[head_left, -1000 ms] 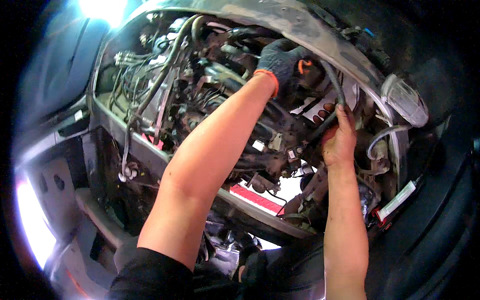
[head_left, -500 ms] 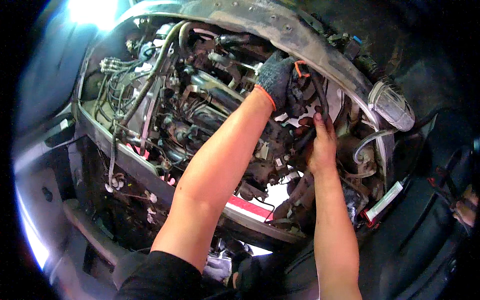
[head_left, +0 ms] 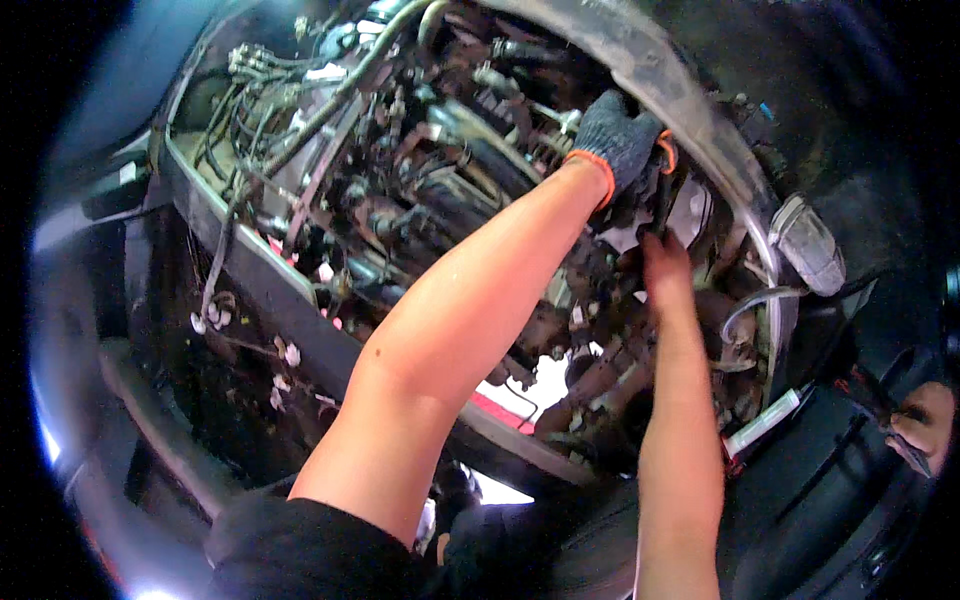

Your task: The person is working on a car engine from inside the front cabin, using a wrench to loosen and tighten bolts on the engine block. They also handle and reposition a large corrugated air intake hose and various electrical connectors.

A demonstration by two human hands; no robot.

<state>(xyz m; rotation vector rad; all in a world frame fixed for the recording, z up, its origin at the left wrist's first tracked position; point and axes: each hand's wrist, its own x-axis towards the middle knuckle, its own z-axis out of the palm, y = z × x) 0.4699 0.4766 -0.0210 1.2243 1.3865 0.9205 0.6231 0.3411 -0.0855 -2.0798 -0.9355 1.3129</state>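
My left hand (head_left: pixel 622 145) wears a dark grey knitted glove with an orange cuff. It reaches into the opening of a vehicle's engine bay, up against the far metal rim (head_left: pixel 650 60); its fingertips are hidden among dark parts. An orange-edged loop (head_left: pixel 668 152) shows just beside the glove. Below and to the right, my bare right hand (head_left: pixel 668 268) is closed around the lower part of a black hose (head_left: pixel 664 205). Motion blurs its soiled fingers. Under both hands lie dark, greasy engine parts (head_left: pixel 480 145).
A thick grey hose (head_left: pixel 330 125) crosses the bay at left, near bundled cables (head_left: pixel 225 125). At right are a clear plastic lamp-like part (head_left: pixel 808 245), a curved grey pipe (head_left: pixel 755 300) and a white tube (head_left: pixel 765 422). Another person's hand (head_left: pixel 920 428) holds something dark at the right edge.
The view has shifted, so the engine bay and both hands appear farther right. My right hand stays at the hose, now blurred. The other person's hand shows more fully at right.
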